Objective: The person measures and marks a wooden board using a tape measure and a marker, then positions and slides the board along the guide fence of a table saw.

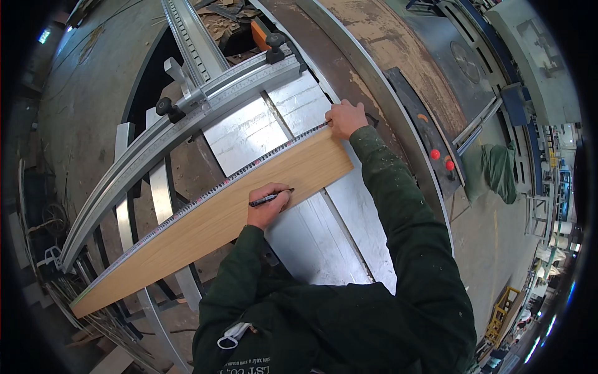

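Observation:
A long light-brown wooden board (pixel 215 237) lies slantwise over the metal table, from the lower left up to the middle. A tape measure (pixel 255 163) is stretched along the far edge of this board. My left hand (pixel 269 204) rests on the board's face, its fingers closed round a black marker pen (pixel 264 200) whose tip points right. At the board's right end, my right hand (pixel 347 119) is closed on the end of the tape measure; the fingers hide what part of it they grip.
A silver fence with a scale (pixel 243 80) and black knobs curves past the board's far side. The silver sliding table (pixel 305 240) with grooves lies beneath the board. To the right stand a long metal rail (pixel 398 115), red buttons (pixel 435 154) and a green sack (pixel 498 172).

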Action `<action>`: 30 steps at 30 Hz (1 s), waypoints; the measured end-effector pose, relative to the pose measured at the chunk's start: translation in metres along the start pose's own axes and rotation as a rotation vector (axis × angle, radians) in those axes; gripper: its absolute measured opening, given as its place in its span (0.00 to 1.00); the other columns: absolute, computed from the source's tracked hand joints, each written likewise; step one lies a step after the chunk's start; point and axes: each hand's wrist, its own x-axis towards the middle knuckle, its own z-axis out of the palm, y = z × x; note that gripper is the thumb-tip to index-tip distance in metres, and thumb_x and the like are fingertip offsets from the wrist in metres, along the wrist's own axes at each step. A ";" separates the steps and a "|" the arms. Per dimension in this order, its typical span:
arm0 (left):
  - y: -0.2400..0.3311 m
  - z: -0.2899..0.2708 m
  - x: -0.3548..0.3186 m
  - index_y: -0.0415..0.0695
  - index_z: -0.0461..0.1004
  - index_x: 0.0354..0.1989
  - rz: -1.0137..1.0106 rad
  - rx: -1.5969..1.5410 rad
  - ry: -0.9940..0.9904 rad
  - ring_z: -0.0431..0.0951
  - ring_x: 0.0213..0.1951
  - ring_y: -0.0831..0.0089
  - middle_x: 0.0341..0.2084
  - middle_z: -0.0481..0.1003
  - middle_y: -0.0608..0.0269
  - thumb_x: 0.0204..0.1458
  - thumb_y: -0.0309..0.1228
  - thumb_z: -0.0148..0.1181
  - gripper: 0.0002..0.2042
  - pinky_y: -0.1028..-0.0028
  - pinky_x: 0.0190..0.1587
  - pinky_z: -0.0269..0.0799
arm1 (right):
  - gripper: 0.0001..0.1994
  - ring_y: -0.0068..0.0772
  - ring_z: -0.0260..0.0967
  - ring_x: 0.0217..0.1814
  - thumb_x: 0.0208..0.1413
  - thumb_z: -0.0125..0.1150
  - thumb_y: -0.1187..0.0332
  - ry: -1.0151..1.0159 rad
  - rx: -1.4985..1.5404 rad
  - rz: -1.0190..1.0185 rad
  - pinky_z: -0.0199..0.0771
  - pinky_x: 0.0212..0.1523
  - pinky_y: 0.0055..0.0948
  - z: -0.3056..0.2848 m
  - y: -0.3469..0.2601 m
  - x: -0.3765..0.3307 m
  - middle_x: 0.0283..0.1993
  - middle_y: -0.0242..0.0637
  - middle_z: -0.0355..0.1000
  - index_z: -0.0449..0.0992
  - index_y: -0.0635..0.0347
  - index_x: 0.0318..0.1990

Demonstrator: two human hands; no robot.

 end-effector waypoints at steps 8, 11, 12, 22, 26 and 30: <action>-0.004 0.001 0.000 0.35 0.83 0.38 -0.006 0.007 0.002 0.76 0.25 0.82 0.23 0.80 0.66 0.54 0.24 0.63 0.07 0.79 0.29 0.72 | 0.08 0.33 0.69 0.57 0.55 0.62 0.65 0.010 0.001 0.001 0.63 0.55 0.58 0.002 0.001 -0.002 0.46 0.25 0.77 0.85 0.42 0.39; -0.004 0.000 -0.001 0.35 0.83 0.38 -0.004 0.025 0.014 0.76 0.25 0.82 0.24 0.80 0.66 0.53 0.25 0.64 0.07 0.79 0.30 0.73 | 0.08 0.33 0.70 0.59 0.56 0.62 0.65 -0.001 -0.003 0.000 0.62 0.56 0.58 0.001 0.000 -0.002 0.46 0.25 0.78 0.85 0.39 0.40; -0.004 -0.001 -0.001 0.35 0.83 0.38 -0.006 0.028 0.012 0.76 0.25 0.82 0.24 0.81 0.65 0.53 0.25 0.64 0.07 0.79 0.30 0.73 | 0.08 0.33 0.70 0.59 0.56 0.62 0.65 -0.006 -0.004 0.003 0.62 0.56 0.58 0.000 -0.001 -0.001 0.46 0.25 0.78 0.85 0.39 0.40; -0.001 -0.001 0.000 0.36 0.83 0.38 -0.005 0.043 0.008 0.77 0.26 0.82 0.25 0.81 0.65 0.53 0.25 0.64 0.07 0.79 0.31 0.74 | 0.07 0.32 0.68 0.58 0.52 0.63 0.66 0.001 0.007 0.009 0.62 0.55 0.57 0.001 -0.001 -0.001 0.45 0.24 0.76 0.84 0.42 0.37; -0.002 0.000 0.000 0.36 0.83 0.38 0.004 0.023 0.014 0.76 0.26 0.82 0.24 0.81 0.66 0.53 0.25 0.65 0.07 0.79 0.30 0.73 | 0.06 0.33 0.68 0.57 0.52 0.64 0.66 0.015 -0.004 0.003 0.62 0.55 0.57 0.003 -0.001 0.000 0.44 0.24 0.76 0.84 0.43 0.36; 0.002 -0.001 -0.001 0.36 0.83 0.38 0.000 0.015 0.003 0.76 0.26 0.82 0.24 0.80 0.66 0.53 0.24 0.65 0.07 0.79 0.30 0.73 | 0.06 0.33 0.68 0.57 0.51 0.63 0.66 0.027 -0.013 0.010 0.63 0.54 0.57 0.004 -0.002 -0.001 0.44 0.24 0.76 0.83 0.42 0.36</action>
